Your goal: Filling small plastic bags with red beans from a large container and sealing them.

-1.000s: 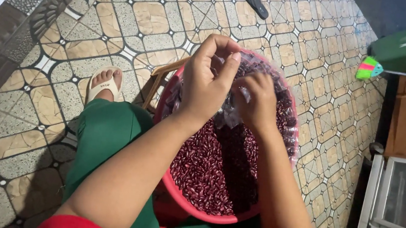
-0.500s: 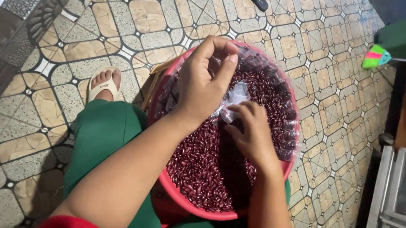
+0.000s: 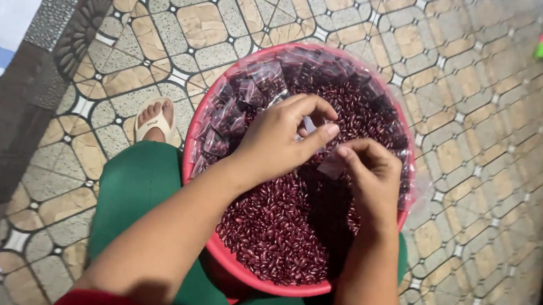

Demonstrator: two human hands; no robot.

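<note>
A: Hands? 
B: Left hand point(image 3: 279, 137) and right hand point(image 3: 367, 173) both pinch a small clear bag point(image 3: 323, 151), held over the red basin point(image 3: 243, 266) of red beans point(image 3: 279, 224) on the lap. 
A: Tip? 
B: Probably keep the bag mouth open, over the basin. 
A: Change? 
B: Hands sit lower now; filled packets point(image 3: 250, 96) along the far rim show.

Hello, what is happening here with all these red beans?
A seated person in green clothing holds a small clear plastic bag between both hands over a pink basin of red beans. The left hand pinches the bag's top and the right hand grips its lower side. Small filled packets line the basin's far and left rim. The basin sits at the knees, above a patterned tile floor, with a sandalled foot beside it.
</note>
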